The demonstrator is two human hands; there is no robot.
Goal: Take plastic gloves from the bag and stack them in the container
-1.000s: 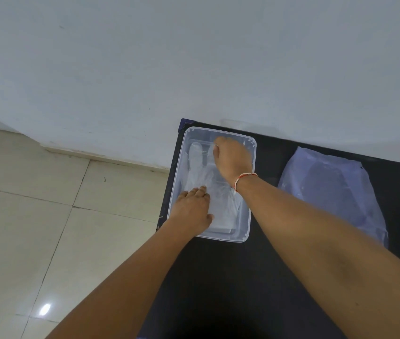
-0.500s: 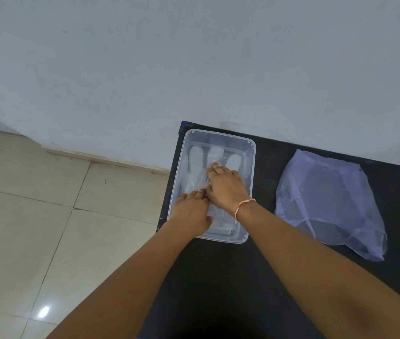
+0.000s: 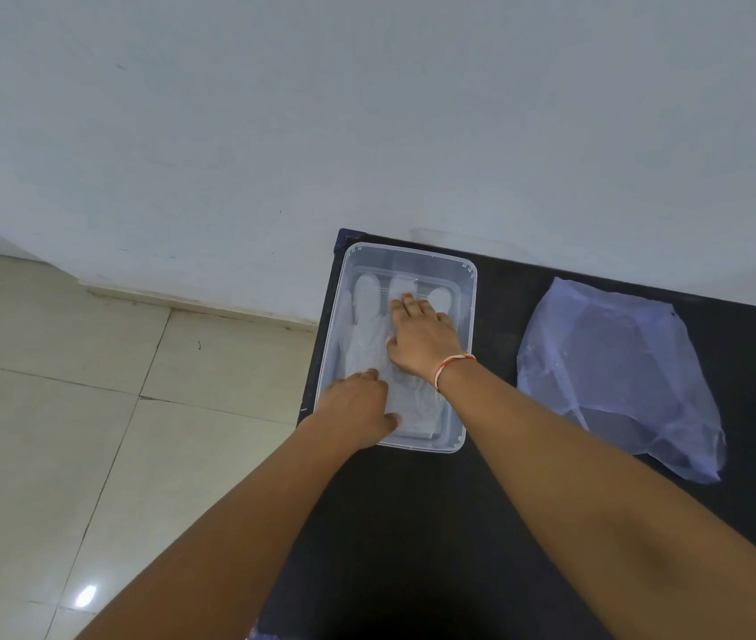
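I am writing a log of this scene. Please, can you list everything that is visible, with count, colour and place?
container: one, clear plastic, far left corner of the table
gloves: count unclear, whitish translucent, flat inside the container
bag: one, pale blue translucent, on the table right of the container
table: one, black, against the wall
wall: pale grey, behind
floor: beige tiles, left
bracelet: one, red and white, right wrist
left hand: flat on the gloves, near end
right hand: flat on the gloves, farther in

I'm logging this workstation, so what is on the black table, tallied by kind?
Clear plastic container: 1
Glove stack inside it: 1, glove count unclear
Translucent plastic bag: 1
Hands: 2, left, right, both flat on the gloves
Total: 5
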